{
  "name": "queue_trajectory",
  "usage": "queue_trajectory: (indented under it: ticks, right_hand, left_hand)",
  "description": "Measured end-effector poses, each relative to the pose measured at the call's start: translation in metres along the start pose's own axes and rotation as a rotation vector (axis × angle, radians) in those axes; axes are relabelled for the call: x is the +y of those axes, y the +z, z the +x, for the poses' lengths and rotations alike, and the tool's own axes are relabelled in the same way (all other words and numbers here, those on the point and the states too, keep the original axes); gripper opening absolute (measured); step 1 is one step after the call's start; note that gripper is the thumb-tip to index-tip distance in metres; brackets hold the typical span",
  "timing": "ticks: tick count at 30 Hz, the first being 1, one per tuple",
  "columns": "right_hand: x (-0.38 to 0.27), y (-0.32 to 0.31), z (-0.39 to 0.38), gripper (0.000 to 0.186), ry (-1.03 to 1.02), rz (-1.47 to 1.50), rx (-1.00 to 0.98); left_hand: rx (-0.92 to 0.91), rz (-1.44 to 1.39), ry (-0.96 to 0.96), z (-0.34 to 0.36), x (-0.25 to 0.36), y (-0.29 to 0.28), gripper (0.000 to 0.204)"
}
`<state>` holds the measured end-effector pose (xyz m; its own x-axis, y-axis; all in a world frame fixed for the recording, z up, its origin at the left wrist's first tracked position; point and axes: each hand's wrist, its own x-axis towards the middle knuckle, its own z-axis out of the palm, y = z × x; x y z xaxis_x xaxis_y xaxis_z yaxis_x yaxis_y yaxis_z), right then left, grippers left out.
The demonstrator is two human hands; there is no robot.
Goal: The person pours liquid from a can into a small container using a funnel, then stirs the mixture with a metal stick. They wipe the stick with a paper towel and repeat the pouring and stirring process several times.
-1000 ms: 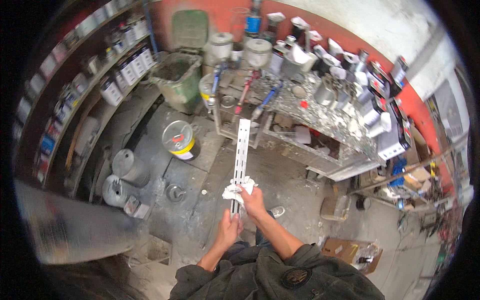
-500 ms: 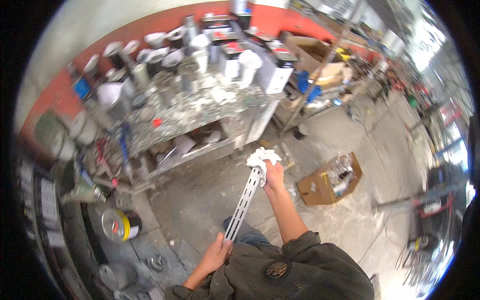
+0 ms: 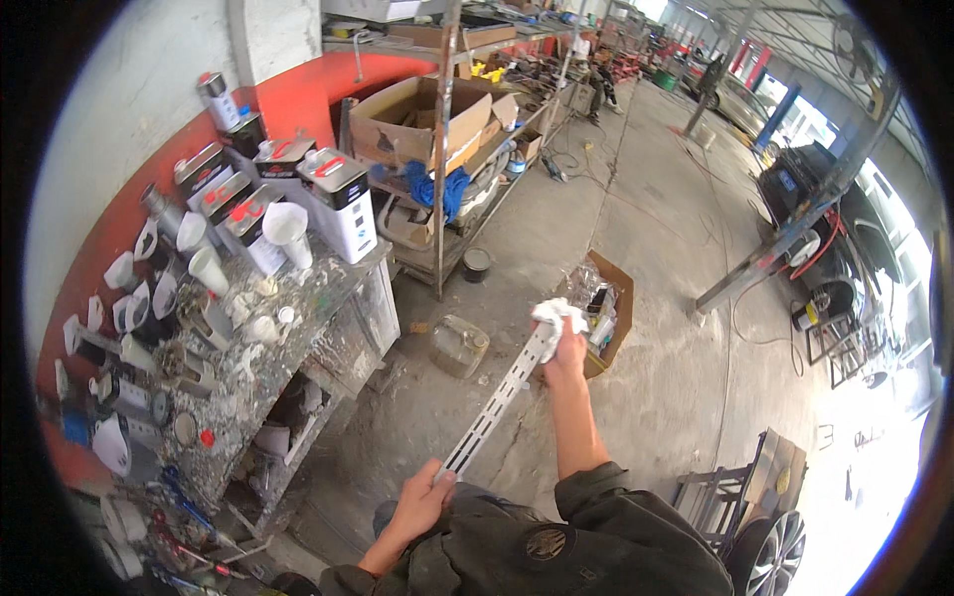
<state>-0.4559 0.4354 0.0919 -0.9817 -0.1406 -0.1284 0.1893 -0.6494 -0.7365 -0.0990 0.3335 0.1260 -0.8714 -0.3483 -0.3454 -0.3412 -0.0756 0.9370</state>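
Observation:
Between my hands runs a long, pale metal strip [image 3: 495, 409] with rows of slots, tilted up to the right. My left hand [image 3: 421, 504] is closed round its near end, low in front of my body. At the far end my right hand [image 3: 567, 356] grips a crumpled white cloth or paper wad [image 3: 558, 316], which lies against the strip. The wad hides that end of the strip, so I cannot tell whether my right fingers touch the metal. Beyond my right hand stands an open cardboard box [image 3: 618, 298] with plastic wrap and litter inside.
A paint-spattered workbench [image 3: 253, 382] at the left carries rectangular cans [image 3: 343, 214] and several paper-lined cups. A clear plastic jug [image 3: 459, 346] is on the floor. Metal shelving [image 3: 444, 149] holds cartons. A post [image 3: 765, 256], cars and a wheel [image 3: 770, 558] are at the right.
My view has swung to the right, bringing the shelving, the workshop aisle and cars into sight. Both hands keep hold, and the strip now leans further to the right.

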Motion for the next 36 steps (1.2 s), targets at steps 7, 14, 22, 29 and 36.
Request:
queue_trajectory:
  ticks: [7, 14, 22, 29, 36]
  right_hand:
    - [0.016, -0.05, -0.04, 0.037, 0.137, 0.17, 0.131]
    - [0.082, 0.035, -0.131, 0.037, 0.27, -0.079, 0.129]
    - [0.053, 0.05, -0.138, 0.033, 0.245, -0.008, 0.127]
    - [0.011, -0.002, -0.054, 0.035, 0.008, 0.098, 0.153]
    - [-0.03, -0.053, -0.024, 0.034, -0.044, 0.031, 0.305]
  left_hand:
    - [0.086, -0.075, 0.017, 0.094, 0.005, -0.024, 0.043]
    - [0.063, 0.525, 0.29, 0.146, 0.03, -0.001, 0.047]
    - [-0.152, 0.889, 0.32, 0.126, 0.054, 0.002, 0.045]
    - [-0.219, 0.997, 0.379, 0.088, 0.065, -0.004, 0.047]
    - [-0.317, 0.925, 0.321, 0.064, 0.068, 0.011, 0.05]
